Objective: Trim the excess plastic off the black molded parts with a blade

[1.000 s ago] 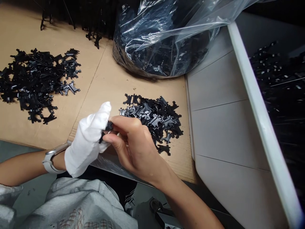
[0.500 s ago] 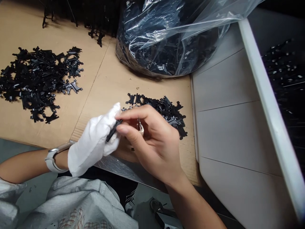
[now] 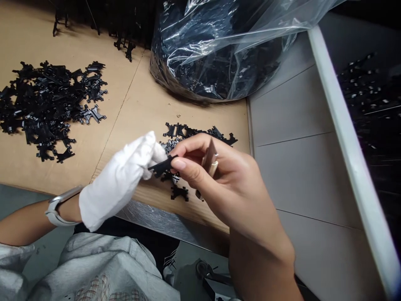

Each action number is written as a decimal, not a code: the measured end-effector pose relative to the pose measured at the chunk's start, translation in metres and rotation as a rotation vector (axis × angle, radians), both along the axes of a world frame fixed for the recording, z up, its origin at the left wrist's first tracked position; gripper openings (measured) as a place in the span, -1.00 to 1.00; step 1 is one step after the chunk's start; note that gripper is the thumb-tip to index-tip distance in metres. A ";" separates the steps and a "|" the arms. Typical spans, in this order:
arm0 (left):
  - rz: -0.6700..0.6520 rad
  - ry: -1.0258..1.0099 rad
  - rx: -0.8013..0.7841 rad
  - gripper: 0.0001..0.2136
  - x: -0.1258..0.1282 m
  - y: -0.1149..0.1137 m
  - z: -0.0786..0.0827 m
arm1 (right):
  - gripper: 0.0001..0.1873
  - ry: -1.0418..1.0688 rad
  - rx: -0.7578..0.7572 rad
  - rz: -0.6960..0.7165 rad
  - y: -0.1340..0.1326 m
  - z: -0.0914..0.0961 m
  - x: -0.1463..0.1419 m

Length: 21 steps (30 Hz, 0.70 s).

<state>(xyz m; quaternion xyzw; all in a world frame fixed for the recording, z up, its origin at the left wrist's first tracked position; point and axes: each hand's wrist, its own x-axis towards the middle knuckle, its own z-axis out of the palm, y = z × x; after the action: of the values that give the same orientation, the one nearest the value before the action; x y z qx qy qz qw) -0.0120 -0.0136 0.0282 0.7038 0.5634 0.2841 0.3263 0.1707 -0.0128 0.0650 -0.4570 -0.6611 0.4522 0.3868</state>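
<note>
Black piece (image 3: 162,166) was held before a pile (image 3: 180,192)

The right hand (image 3: 232,184) pinched it by thumb and forefinger, a thin blade-like thing (image 3: 210,156) tucked in its palm; the gloved left hand (image 3: 122,171) met its other end, that grip unclear. It looked like close handwork, calling next for a steady pinch. Part of the pile was hidden; beyond, a plastic bag (image 3: 216,62) ran out of frame.

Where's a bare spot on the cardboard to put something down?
A wide bare patch of cardboard lies between the left pile of black plastic parts and the plastic bag. A narrower, mostly bare strip runs between the bag and the right pile. It's crowded at both piles and where the left hand and right hand are.
</note>
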 end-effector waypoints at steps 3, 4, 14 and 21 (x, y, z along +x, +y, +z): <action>-0.085 -0.263 -0.120 -0.71 0.005 0.005 0.016 | -0.75 -0.003 0.011 0.008 0.001 0.000 0.002; -0.107 -0.310 -0.153 -0.74 0.008 0.007 0.022 | -0.75 -0.005 0.007 0.018 0.000 -0.001 0.003; -0.010 -0.444 -0.271 -0.69 0.004 0.008 0.020 | -0.74 -0.180 0.397 0.016 -0.008 -0.015 0.009; -0.012 -0.364 -0.297 -0.70 0.005 0.011 0.037 | -0.78 -0.215 0.533 0.055 -0.011 -0.014 0.001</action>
<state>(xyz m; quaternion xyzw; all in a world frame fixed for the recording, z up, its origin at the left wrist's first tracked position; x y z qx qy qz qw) -0.0075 -0.0021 0.0647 0.5888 0.5265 0.3184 0.5241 0.1716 -0.0236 0.0510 -0.3664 -0.8060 0.2217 0.4086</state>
